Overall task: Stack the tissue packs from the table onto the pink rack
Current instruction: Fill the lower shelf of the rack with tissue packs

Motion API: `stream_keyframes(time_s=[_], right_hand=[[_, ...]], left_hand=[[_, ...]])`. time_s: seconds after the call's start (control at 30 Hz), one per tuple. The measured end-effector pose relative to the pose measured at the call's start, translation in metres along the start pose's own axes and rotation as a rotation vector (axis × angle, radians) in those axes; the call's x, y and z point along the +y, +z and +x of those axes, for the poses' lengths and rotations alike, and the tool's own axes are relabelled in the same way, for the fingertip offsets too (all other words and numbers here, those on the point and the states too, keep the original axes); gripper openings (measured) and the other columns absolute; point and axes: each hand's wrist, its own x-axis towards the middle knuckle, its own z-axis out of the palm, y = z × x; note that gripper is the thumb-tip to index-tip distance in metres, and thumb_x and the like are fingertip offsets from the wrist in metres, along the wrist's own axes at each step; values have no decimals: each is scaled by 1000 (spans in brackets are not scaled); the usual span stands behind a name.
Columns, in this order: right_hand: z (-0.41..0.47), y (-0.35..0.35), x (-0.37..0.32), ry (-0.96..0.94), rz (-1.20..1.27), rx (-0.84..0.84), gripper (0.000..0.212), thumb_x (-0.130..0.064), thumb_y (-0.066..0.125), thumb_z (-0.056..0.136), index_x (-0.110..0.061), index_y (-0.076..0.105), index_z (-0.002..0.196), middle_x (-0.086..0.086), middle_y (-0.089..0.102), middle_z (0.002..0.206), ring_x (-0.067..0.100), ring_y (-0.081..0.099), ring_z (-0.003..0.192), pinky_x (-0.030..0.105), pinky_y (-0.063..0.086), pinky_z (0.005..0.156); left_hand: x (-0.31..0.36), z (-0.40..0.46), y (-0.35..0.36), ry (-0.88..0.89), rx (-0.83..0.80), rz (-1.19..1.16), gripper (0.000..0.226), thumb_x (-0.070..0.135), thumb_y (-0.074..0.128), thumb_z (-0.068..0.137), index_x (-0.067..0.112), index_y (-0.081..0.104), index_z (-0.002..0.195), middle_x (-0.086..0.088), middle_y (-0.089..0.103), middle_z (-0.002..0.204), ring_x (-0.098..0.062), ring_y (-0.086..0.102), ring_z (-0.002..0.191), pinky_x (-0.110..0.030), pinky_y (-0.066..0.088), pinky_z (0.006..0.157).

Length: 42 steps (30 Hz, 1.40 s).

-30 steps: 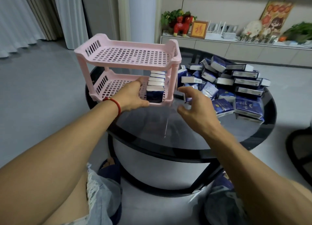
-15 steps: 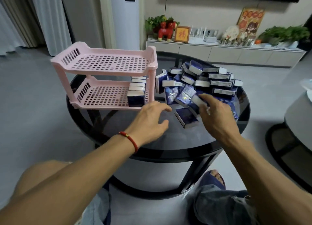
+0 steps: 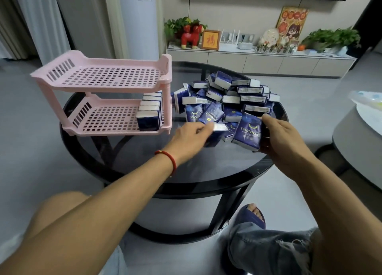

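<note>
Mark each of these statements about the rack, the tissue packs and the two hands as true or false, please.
1. The top shelf of the pink rack holds a row of packs. False: it holds nothing; the row of packs stands on the bottom shelf, at its right end.
2. The right hand holds a tissue pack. True.
3. The left hand rests on the rack. False: it is at the pile, gripping a pack.
4. Most packs lie in a pile on the table. True.
5. A red bracelet is on the right wrist. False: it is on the left wrist.
</note>
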Motion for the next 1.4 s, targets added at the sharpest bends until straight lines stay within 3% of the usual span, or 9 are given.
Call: stream_keyframes(time_s=[0.13,0.37,0.5,0.57,0.63,0.9,1.1,1.23,1.4], right_hand=[[-9,5,-1,-143,-141,-129,49,-41,33,110,-12,72,103,9,78,89,17,70,74,29,55,65],[-15,47,4,-309,-342,-331,33,-34,57,97,-13,63,122,7,73,104,20,73,98,36,64,79],[-7,69,15,-451,-596,-226,43,-39,70,91,-19,59,128,-2,67,107,19,70,95,44,62,79],[-4,81,18,-501,-625,-229,51,-42,71,90,-18,57,133,-2,65,112,18,68,95,44,61,82],[-5,93,17,-520,-631,-264,59,-44,71,89,-19,54,140,-4,62,119,13,68,92,39,61,81],[-6,142,29,-641,-722,-318,50,-41,82,83,-22,63,126,-5,68,104,9,62,88,30,55,80],[1,153,37,-614,-777,-372,49,-50,78,85,-25,65,125,-9,71,104,3,63,86,16,50,75],[2,152,26,-347,-392,-306,50,-58,60,94,-21,65,128,1,72,101,21,72,79,44,64,70],[26,159,19,-423,-539,-174,53,-41,61,99,-24,45,147,-7,65,117,12,69,90,34,63,67]], left_hand=[[-1,-2,-17,-246,-16,-343,71,63,43,101,0,74,104,-16,62,75,-19,55,50,-25,38,42],[-12,-15,-31,-261,-79,-419,77,71,42,97,3,75,109,-10,59,72,-18,48,50,-25,31,45],[-15,-26,-48,-184,-198,-407,66,74,50,88,19,75,116,-8,76,91,-18,63,69,-27,44,53],[-21,-32,-59,-100,-282,-409,47,49,74,88,23,68,127,-2,78,110,-16,72,95,-26,56,73],[-33,-35,-70,-23,-314,-384,61,20,87,79,21,62,135,0,74,123,-17,69,116,-37,55,100],[-62,-53,-107,68,-38,58,68,35,91,64,39,60,124,13,70,117,-6,65,111,-38,54,101],[-76,-62,-105,70,26,27,50,36,85,67,39,62,111,10,72,105,-12,69,101,-44,57,92],[-78,-62,-118,17,76,-7,48,22,92,70,32,65,108,10,73,103,-9,69,100,-41,57,95],[-77,-59,-151,-25,342,-52,51,14,92,70,26,66,113,12,71,108,-5,68,102,-26,57,90]])
